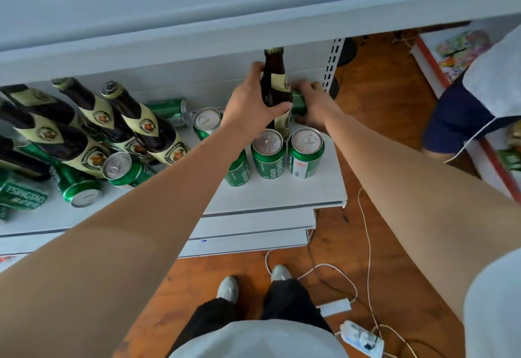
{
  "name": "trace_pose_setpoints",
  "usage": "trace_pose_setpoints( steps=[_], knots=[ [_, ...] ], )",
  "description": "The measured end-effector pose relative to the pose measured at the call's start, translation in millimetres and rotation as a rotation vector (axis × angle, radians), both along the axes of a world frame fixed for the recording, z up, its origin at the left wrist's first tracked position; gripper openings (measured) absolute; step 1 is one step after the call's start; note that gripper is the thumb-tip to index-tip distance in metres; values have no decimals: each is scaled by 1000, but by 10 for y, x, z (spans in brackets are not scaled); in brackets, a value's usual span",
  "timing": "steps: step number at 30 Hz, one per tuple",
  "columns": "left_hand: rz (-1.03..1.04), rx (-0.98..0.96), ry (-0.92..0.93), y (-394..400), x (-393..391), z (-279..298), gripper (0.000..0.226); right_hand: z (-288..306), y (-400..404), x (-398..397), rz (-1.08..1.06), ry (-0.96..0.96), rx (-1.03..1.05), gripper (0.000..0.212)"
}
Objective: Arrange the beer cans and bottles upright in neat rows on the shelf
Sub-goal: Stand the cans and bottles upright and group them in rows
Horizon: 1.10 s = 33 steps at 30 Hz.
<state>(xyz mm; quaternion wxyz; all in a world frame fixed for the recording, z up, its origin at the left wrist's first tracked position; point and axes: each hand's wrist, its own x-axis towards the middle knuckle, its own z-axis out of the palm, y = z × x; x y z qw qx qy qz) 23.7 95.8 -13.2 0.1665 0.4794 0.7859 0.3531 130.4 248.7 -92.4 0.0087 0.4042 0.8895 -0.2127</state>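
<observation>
- Your left hand (251,104) has its fingers and thumb curled round a brown bottle (276,87), held upright near the back of the shelf (282,197), at about 1 o'clock from the shelf's middle.
- Your right hand (313,104) is wrapped round a green can (299,102) just beside the bottle, at its 3 o'clock. Most of that can is hidden, so you cannot tell whether it stands or lies.
- Risk: bottle and can sit almost touching. Shift either hand and you may knock the other item.
- Risk: two upright cans (287,154) stand just in front, at 6 o'clock from the bottle. Your forearms pass right over them; drop a wrist and they likely topple.
- Risk: the upper shelf (253,28) hangs close over the bottle cap. Lift the bottle and it may strike.
- Still to do: leaning bottles (93,121) and tipped cans (81,188) at 9 o'clock; these could roll if the shelf is jolted.
</observation>
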Motion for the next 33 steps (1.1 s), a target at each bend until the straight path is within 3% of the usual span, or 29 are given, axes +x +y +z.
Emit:
trace_pose_setpoints(
  steps=[5, 11, 22, 26, 33],
  knots=[
    [-39, -19, -11, 7, -57, 25, 63, 18, -113, 303, -100, 191, -84, 73],
    [-65, -1, -53, -47, -66, 41, 60, 266, -126, 599, -202, 296, -15, 85],
    [35, 58, -120, -14, -138, 169, 65, 447, -256, 411, -23, 171, 52, 81],
    [78, 30, -124, 15, -169, 308, 43, 517, -220, 405, -13, 96, 12, 85],
    [126, -112, -165, 166, -262, 348, 37, 575, -308, 289, 21, 18, 80, 90]
  ],
)
